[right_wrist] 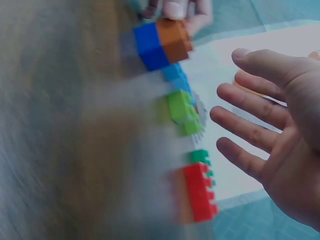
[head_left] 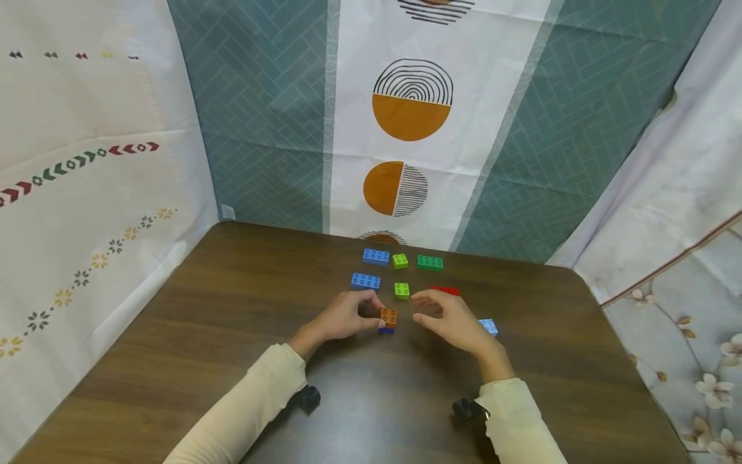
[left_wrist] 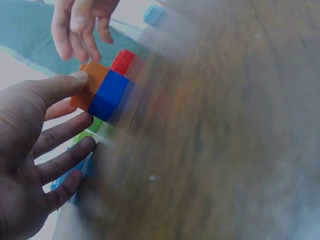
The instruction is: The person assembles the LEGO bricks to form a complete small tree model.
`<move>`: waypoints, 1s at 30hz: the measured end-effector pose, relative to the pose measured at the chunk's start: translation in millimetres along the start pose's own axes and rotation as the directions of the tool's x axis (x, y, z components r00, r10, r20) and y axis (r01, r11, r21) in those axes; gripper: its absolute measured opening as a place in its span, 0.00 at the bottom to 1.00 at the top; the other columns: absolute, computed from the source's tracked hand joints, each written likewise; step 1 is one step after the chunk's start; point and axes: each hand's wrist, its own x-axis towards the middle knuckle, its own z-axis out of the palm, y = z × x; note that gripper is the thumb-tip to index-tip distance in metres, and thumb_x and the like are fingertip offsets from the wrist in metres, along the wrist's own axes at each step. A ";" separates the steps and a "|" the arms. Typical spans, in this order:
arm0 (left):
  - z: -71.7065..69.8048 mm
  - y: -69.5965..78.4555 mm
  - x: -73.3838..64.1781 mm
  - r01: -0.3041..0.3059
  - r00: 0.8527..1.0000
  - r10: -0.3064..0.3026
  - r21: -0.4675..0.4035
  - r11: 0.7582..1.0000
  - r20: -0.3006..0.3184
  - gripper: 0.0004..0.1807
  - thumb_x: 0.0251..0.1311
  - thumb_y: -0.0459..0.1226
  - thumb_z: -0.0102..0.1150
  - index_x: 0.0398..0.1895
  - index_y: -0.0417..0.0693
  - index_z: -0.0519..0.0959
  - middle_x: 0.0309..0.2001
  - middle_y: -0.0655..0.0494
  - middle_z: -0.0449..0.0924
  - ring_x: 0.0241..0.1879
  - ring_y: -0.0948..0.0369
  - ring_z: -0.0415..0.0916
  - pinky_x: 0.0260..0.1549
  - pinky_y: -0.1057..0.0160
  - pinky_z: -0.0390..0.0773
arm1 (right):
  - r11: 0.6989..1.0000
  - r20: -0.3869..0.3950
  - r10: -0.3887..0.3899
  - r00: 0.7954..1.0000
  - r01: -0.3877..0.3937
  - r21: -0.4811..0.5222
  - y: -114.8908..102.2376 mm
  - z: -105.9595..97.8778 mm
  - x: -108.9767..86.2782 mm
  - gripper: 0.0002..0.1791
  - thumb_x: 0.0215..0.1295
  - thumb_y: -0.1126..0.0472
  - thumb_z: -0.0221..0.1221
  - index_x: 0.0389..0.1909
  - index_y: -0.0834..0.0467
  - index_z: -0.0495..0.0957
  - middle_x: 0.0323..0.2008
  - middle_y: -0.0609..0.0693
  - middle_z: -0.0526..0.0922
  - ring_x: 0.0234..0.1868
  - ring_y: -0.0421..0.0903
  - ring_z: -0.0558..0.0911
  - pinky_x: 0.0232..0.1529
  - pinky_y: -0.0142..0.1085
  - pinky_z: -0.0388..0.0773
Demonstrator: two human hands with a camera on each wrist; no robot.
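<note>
An orange toy brick (head_left: 389,316) sits on top of a dark blue brick (left_wrist: 108,96), the two forming a small stack on the table. My left hand (head_left: 351,315) pinches the orange brick between thumb and forefinger, its other fingers spread beside the stack. To the right of the stack, my right hand (head_left: 449,320) hovers with fingers apart and nothing in them. In the right wrist view that hand (right_wrist: 280,110) shows an empty palm. Just behind it lies a red brick (right_wrist: 200,192), partly covered by the hand in the head view.
Two blue bricks (head_left: 366,281), two lime green bricks (head_left: 401,290) and a green brick (head_left: 430,262) lie farther back on the brown table (head_left: 261,270). A light blue brick (head_left: 489,327) lies right of my right hand. Patterned cloths hang behind and at both sides.
</note>
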 end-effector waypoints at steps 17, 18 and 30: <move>-0.2 -2.0 -2.6 0.004 1.000 -0.004 -0.008 1.000 0.023 0.12 0.62 0.42 0.73 0.45 0.55 0.81 0.45 0.62 0.88 0.44 0.66 0.84 0.50 0.62 0.84 | 0.996 -0.140 0.031 0.990 -0.043 -0.083 29.6 -47.1 -31.3 0.22 0.68 0.59 0.67 0.61 0.55 0.79 0.57 0.56 0.86 0.59 0.60 0.83 0.61 0.60 0.79; -0.7 -2.0 -3.5 0.003 1.000 -0.003 -0.010 1.000 0.022 0.12 0.62 0.42 0.73 0.45 0.55 0.81 0.45 0.62 0.88 0.44 0.66 0.84 0.49 0.62 0.84 | 0.995 -0.144 0.037 0.989 -0.050 -0.089 32.1 -48.7 -33.2 0.22 0.69 0.58 0.67 0.61 0.55 0.79 0.57 0.56 0.86 0.59 0.60 0.83 0.61 0.60 0.79; -3.0 -0.6 -2.5 0.014 1.000 -0.013 -0.010 1.000 0.017 0.12 0.62 0.43 0.73 0.45 0.59 0.81 0.45 0.64 0.87 0.45 0.67 0.83 0.52 0.61 0.84 | 0.982 -0.205 0.064 0.977 -0.098 -0.159 68.6 -66.0 -56.7 0.21 0.67 0.62 0.68 0.59 0.61 0.80 0.54 0.57 0.88 0.57 0.59 0.84 0.58 0.60 0.79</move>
